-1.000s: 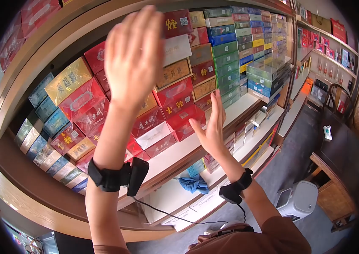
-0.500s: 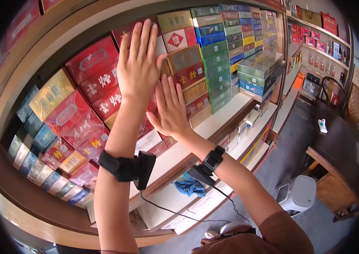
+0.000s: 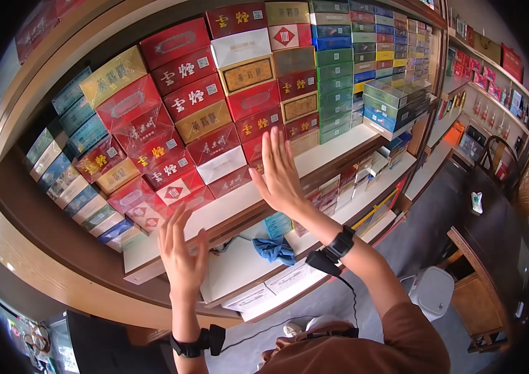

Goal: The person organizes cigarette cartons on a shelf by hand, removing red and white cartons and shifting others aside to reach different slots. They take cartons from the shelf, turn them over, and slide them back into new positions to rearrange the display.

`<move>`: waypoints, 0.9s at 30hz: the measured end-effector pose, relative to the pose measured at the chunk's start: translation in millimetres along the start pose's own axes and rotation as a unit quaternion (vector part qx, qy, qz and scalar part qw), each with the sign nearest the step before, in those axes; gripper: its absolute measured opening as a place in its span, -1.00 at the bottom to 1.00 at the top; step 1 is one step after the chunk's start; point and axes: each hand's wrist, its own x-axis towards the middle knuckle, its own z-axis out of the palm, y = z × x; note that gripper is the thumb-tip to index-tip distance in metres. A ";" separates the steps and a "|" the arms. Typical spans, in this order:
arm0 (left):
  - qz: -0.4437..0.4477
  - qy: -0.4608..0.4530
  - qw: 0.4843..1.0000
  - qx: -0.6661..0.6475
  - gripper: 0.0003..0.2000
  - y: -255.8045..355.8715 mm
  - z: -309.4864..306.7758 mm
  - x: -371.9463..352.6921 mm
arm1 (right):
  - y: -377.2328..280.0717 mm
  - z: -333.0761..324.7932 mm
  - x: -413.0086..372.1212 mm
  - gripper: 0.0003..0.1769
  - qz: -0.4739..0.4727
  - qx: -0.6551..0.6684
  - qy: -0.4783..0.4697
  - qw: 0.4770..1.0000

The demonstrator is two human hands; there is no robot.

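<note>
Stacked boxes fill the cabinet shelf, among them a red box with gold characters (image 3: 236,20), a white box (image 3: 241,47), a gold box (image 3: 247,75) and a column of green boxes (image 3: 335,83). My left hand (image 3: 183,252), fingers apart and slightly curled, holds nothing and is below the stack, in front of the white shelf edge (image 3: 214,215). My right hand (image 3: 279,173) is raised with its fingers stretched out, nearest the lower red boxes at the middle; whether it touches them cannot be told. Both wrists wear black straps.
A blue cloth (image 3: 274,250) lies on the lower shelf. Clear-topped boxes (image 3: 395,100) stand at the shelf's right end. Further right are a dark table (image 3: 495,230), a grey-white bin (image 3: 433,292) and a chair (image 3: 498,156). A black cable hangs near my wrists.
My left hand has come down from the top of the stack to below the shelf edge. My right hand has shifted slightly right and down in view. The camera view has moved, and more boxes show.
</note>
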 end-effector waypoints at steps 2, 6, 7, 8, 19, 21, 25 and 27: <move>-0.060 0.023 0.993 0.097 -0.57 -31.4 0.2 -34.5 | -4.9 -3.2 -23.3 -0.20 0.017 0.006 -0.014 1.000; -0.115 0.038 0.976 0.181 -0.47 -58.3 2.7 -61.1 | -2.5 -1.3 -53.8 -0.35 0.017 0.027 -0.040 0.999; -0.109 0.006 0.970 0.216 -0.43 -60.5 4.1 -64.8 | 5.4 4.0 -61.4 -0.47 -0.035 0.013 -0.016 0.999; -0.103 -0.024 0.963 0.249 -0.38 -63.3 7.3 -68.2 | 11.5 9.0 -66.1 -0.57 -0.088 -0.002 0.009 0.996; -0.108 0.053 0.952 0.283 -0.38 -68.1 24.5 -72.3 | 5.7 14.3 -62.9 -0.71 -0.063 0.002 0.067 0.996; -0.106 0.066 0.954 0.272 -0.39 -65.9 25.2 -71.5 | 3.8 9.5 -61.6 -0.72 -0.064 0.011 0.061 0.996; -0.102 0.071 0.956 0.267 -0.39 -64.9 23.9 -71.7 | 2.8 8.0 -61.9 -0.73 -0.063 0.020 0.052 0.996; -0.113 0.066 0.956 0.261 -0.40 -64.9 23.4 -71.4 | 3.0 7.1 -61.3 -0.73 -0.063 0.021 0.052 0.996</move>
